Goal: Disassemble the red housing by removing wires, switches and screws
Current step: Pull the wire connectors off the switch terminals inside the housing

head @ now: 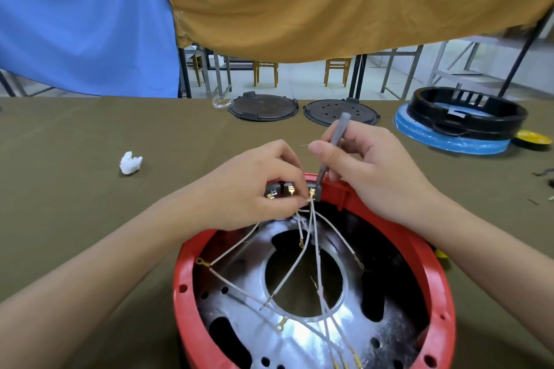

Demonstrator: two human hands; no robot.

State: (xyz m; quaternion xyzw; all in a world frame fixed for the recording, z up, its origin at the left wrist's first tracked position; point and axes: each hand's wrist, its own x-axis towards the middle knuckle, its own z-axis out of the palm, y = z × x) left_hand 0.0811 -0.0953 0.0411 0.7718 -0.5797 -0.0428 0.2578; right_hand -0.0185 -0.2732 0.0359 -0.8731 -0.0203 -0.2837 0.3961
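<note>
Fingers of the left hand (pixel 254 186) pinch a wire (pixel 311 219) taut at the red housing (pixel 186 278) rim; the right hand (pixel 368 165) grips a grey screwdriver (pixel 334 144), prying its terminal (pixel 311 193).

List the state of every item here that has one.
red housing: open, metal plate exposed
white wires: mostly loose, ends free
brass terminals: still on switch block
grey tool: upright, tip at terminal
left hand: pinching wires
right hand: gripping tool
</note>
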